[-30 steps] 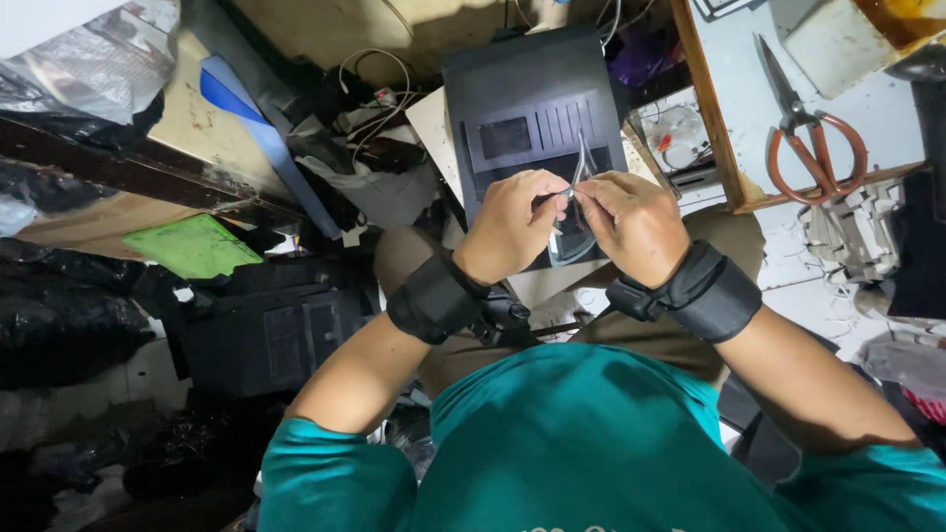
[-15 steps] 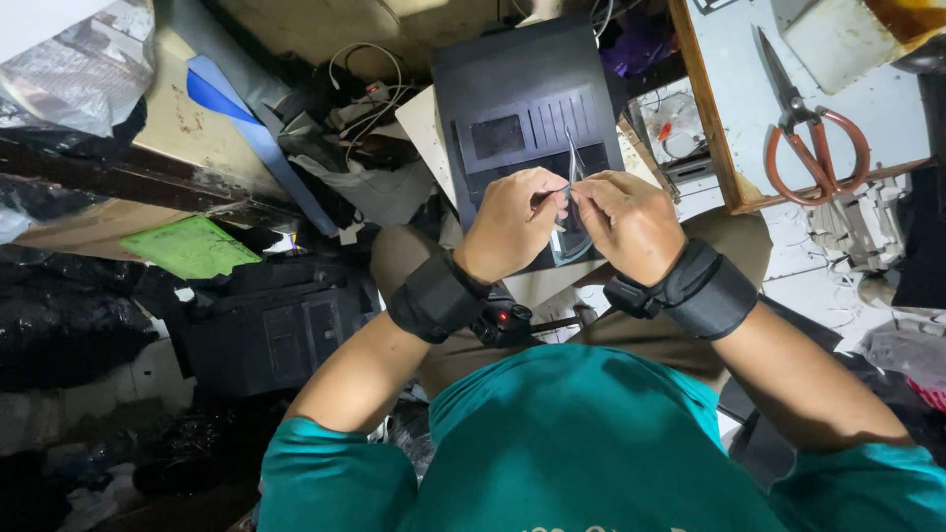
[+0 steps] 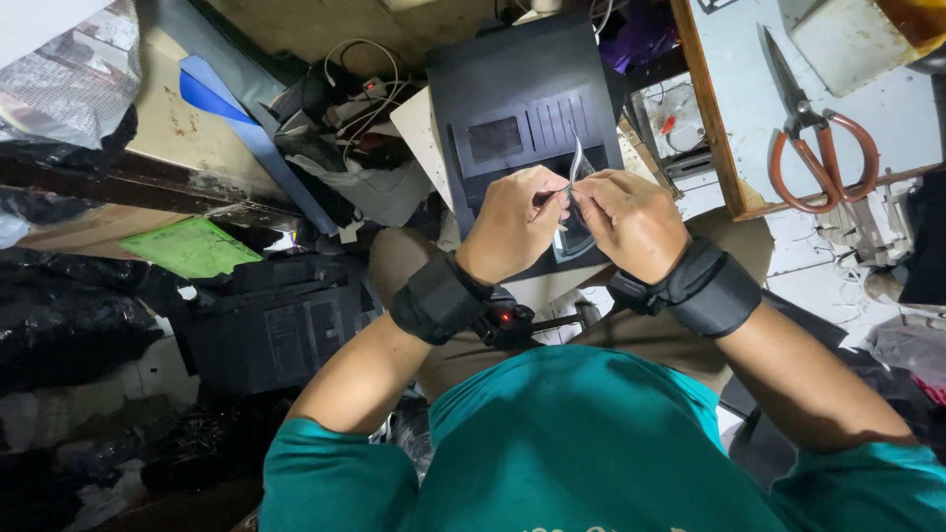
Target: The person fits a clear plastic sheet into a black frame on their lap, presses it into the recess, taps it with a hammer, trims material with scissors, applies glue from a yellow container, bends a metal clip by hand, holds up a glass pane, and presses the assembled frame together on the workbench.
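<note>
Both hands met above the lap, the left hand point(image 3: 514, 222) and right hand point(image 3: 631, 222) pinched on a thin grey wire point(image 3: 574, 158) rising toward twelve o'clock. It looked light, springy and slippery, best gripped close to the fingertips.

Hard light falls from above onto the two bare hands, left hand point(image 3: 512, 222) and right hand point(image 3: 631, 222), and the pale wooden-edged tabletop point(image 3: 887, 108). The left and lower edges sink into deep shadow (detail lost there). Wide-angle bending shows at the margins; focus is sharp centrally.
</note>
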